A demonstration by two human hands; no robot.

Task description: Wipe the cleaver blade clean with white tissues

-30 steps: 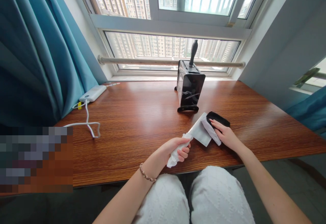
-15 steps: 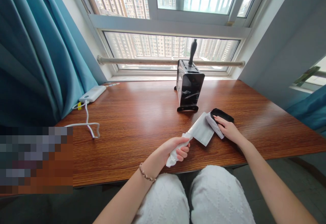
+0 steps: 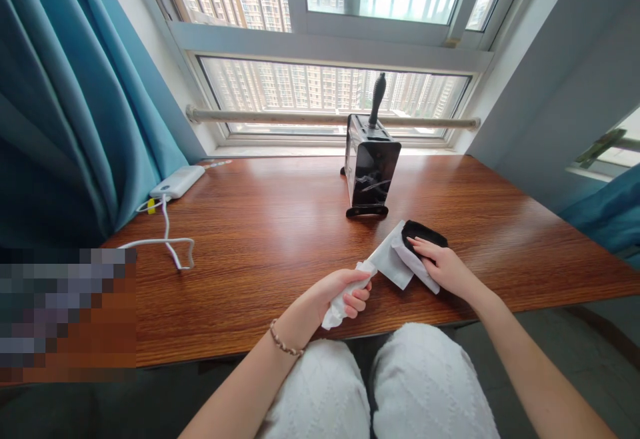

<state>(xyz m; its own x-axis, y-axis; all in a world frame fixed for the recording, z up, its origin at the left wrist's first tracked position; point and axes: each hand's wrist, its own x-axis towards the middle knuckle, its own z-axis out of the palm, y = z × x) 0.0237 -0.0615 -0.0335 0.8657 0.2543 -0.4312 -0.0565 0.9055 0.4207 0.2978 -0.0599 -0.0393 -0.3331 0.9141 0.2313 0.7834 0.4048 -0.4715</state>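
My left hand (image 3: 346,298) is closed round the handle of a cleaver (image 3: 389,263); white paper-like wrapping covers that handle. Its broad, pale blade lies low over the table and points away to the right. With my right hand (image 3: 443,267) I grip a black-and-white cloth (image 3: 425,233), fingers pressed along its top. The cloth is folded, black on the far side and white on the near side, and overlaps the right end of the blade, hiding it.
Beyond the hands stands a black knife block (image 3: 374,172) with one dark handle sticking up. A white power bank (image 3: 177,182) with a white cable (image 3: 170,240) lies at the left by the blue curtain (image 3: 75,106). The wooden table (image 3: 250,226) ends just before my knees.
My right hand and the cloth have slid left and slightly toward me, covering more of the blade. My left hand keeps its hold on the cleaver, nearly still.
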